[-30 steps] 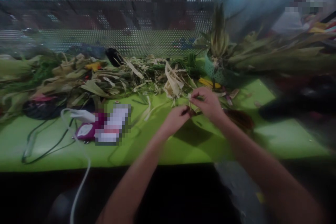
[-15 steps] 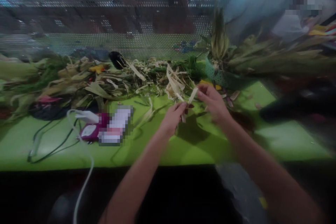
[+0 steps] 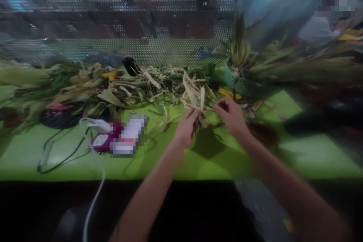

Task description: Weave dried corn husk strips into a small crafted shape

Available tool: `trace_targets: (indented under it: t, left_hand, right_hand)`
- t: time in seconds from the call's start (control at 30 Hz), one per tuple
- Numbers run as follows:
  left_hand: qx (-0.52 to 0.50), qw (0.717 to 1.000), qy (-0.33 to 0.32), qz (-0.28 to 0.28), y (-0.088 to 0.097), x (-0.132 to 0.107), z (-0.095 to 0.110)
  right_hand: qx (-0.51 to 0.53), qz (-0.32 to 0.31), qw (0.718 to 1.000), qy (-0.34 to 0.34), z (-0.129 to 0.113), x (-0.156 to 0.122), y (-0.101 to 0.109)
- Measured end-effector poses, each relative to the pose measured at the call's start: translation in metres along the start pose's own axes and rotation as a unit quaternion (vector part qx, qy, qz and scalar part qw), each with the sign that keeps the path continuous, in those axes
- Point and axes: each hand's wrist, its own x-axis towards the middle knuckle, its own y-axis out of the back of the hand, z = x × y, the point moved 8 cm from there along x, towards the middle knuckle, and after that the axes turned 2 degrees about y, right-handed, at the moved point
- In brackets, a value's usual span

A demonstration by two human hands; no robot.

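Note:
Near the middle of the green table, my left hand (image 3: 185,128) is closed round the lower part of a bundle of pale dried corn husks (image 3: 193,94). Husk ends stick up above its fingers and short tails hang below. One flat strip (image 3: 202,98) stands upright at the bundle's right side. Just right of it, my right hand (image 3: 231,115) has its fingertips pinched on what looks like a thin strand of husk (image 3: 209,109) that runs to the bundle. The strand's far end is hidden at the left fingers.
Heaped husks and scraps (image 3: 113,96) line the back of the green table (image 3: 159,162). A purple device (image 3: 104,140) with a white cable (image 3: 98,193) lies left, beside a blurred-out phone-like object (image 3: 129,136). A teal basket (image 3: 241,85) stands back right. Another person (image 3: 320,30) is at far right.
The pale strip that was at my right fingertips now stands upright against the bundle. My right hand has shifted slightly right and down, pinching lower. My left hand keeps its hold.

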Motion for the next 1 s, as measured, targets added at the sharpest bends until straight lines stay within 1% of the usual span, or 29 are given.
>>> trace_targets:
  t: [0.1,0.17,0.23,0.3,0.43,0.57,0.7,0.77,0.83,0.87,0.93,1.0]
  left_hand:
    - [-0.036,0.999,-0.015,-0.002,0.001,0.003,0.0]
    - [-0.051,0.998,-0.021,0.001,0.002,0.004,-0.001]
    - [-0.048,0.999,-0.018,0.013,0.005,0.004,-0.002]
    - [-0.022,0.999,-0.012,0.025,0.007,0.004,-0.002]
    - [0.019,0.999,-0.002,0.041,0.008,0.0,0.001]
    - [0.014,0.999,0.007,0.047,0.007,-0.002,0.003]
    - [0.006,0.998,0.016,0.064,0.013,0.0,0.003]
    - [0.012,0.998,0.023,0.063,0.015,0.0,0.003]
    - [0.024,0.998,0.03,0.051,0.015,0.0,0.003]
    - [0.029,0.998,0.031,0.043,0.013,0.0,0.004]
    - [0.04,0.998,0.025,0.032,0.011,-0.001,0.005]
    - [0.051,0.998,0.011,0.027,0.008,-0.002,0.006]
  right_hand:
    - [-0.064,-0.098,0.993,0.036,-0.009,-0.012,-0.023]
    - [-0.106,-0.13,0.984,0.065,-0.014,-0.018,-0.035]
    - [-0.128,-0.137,0.978,0.087,-0.017,-0.021,-0.04]
    - [-0.12,-0.145,0.978,0.095,-0.016,-0.021,-0.043]
    - [-0.116,-0.149,0.977,0.096,-0.015,-0.02,-0.041]
    - [-0.129,-0.153,0.975,0.1,-0.015,-0.019,-0.042]
    - [-0.114,-0.161,0.976,0.091,-0.012,-0.019,-0.042]
    - [-0.104,-0.161,0.978,0.087,-0.01,-0.019,-0.04]
    - [-0.086,-0.16,0.981,0.074,-0.007,-0.017,-0.036]
    - [-0.065,-0.16,0.983,0.055,-0.005,-0.017,-0.035]
    - [0.01,-0.167,0.986,-0.012,0.002,-0.016,-0.035]
    - [0.096,-0.185,0.974,-0.086,0.008,-0.018,-0.041]
